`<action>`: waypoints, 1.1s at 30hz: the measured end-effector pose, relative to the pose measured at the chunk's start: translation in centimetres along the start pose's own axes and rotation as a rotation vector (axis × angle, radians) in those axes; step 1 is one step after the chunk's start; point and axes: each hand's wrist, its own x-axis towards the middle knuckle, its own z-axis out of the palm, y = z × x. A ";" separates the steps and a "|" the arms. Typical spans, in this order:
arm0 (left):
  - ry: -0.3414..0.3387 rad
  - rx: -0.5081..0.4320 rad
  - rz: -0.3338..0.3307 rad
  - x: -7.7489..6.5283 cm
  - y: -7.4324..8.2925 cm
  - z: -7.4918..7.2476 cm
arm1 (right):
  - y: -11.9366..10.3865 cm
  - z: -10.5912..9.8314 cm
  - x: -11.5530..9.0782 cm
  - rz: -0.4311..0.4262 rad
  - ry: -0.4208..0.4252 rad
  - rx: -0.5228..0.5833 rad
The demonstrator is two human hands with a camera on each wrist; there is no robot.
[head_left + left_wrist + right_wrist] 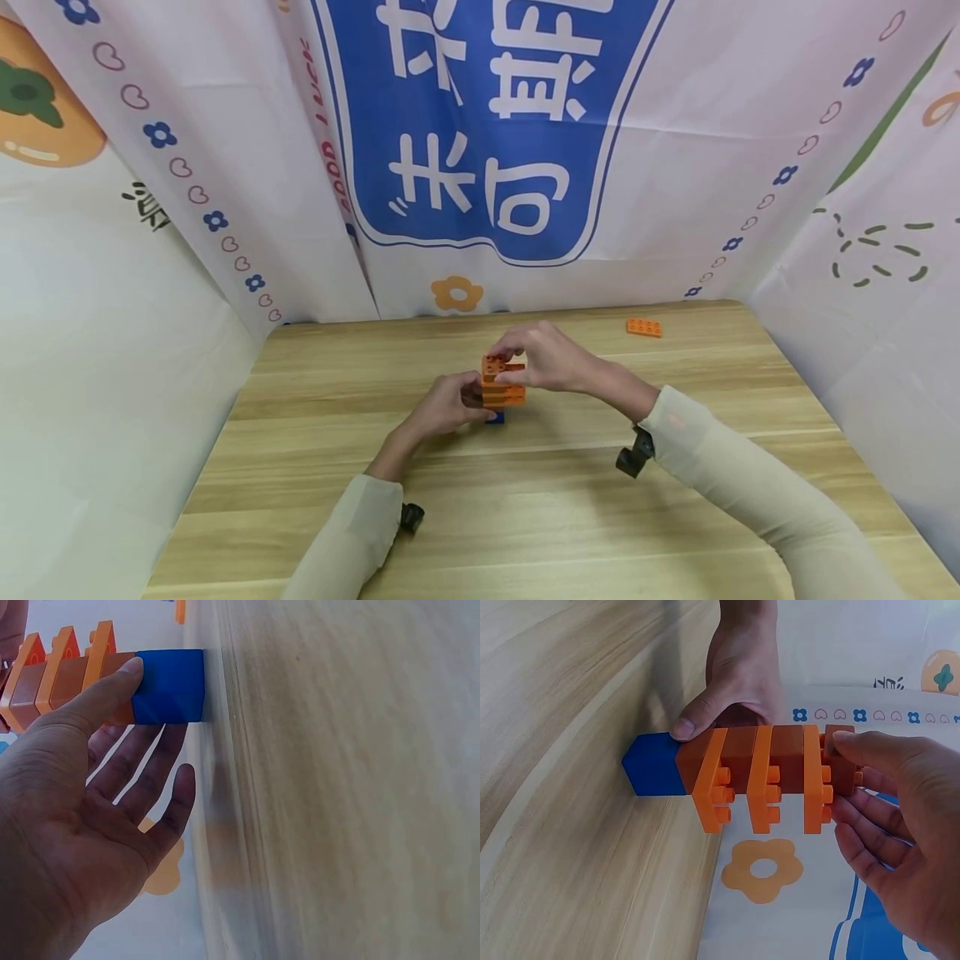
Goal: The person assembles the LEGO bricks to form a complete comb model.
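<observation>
A tower of toy bricks stands upright on the wooden table. Its base is a blue brick (pixel 654 766), also seen in the left wrist view. Above that, brown bricks (pixel 739 761) alternate with three flat orange bricks (pixel 813 814) whose studded ends jut out to one side. My left hand (pixel 444 406) pinches the tower low down, the thumb lying where blue meets brown and fingers behind. At the top, my right hand (pixel 553 360) holds a brown brick (pixel 842 778) between thumb and fingers. This brick sits over the uppermost orange one.
A loose flat orange brick (pixel 644 328) lies near the back right edge of the table (pixel 525 517). Printed cloth (pixel 300 275) hangs behind the table and along both sides. Each wrist wears a small black camera, such as the right one (pixel 635 451).
</observation>
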 end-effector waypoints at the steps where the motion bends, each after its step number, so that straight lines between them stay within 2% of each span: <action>1: 0.000 0.000 0.000 0.0 0.0 0.0 | 0.0 0.0 0.0 0.003 -0.001 -0.004; 26: -0.006 -0.035 0.010 0.1 0.2 0.1 | -1.4 -0.4 0.7 0.143 -0.048 -0.074; 33: -0.004 -0.026 0.010 0.1 0.0 0.1 | -1.5 0.1 0.5 0.145 -0.026 -0.084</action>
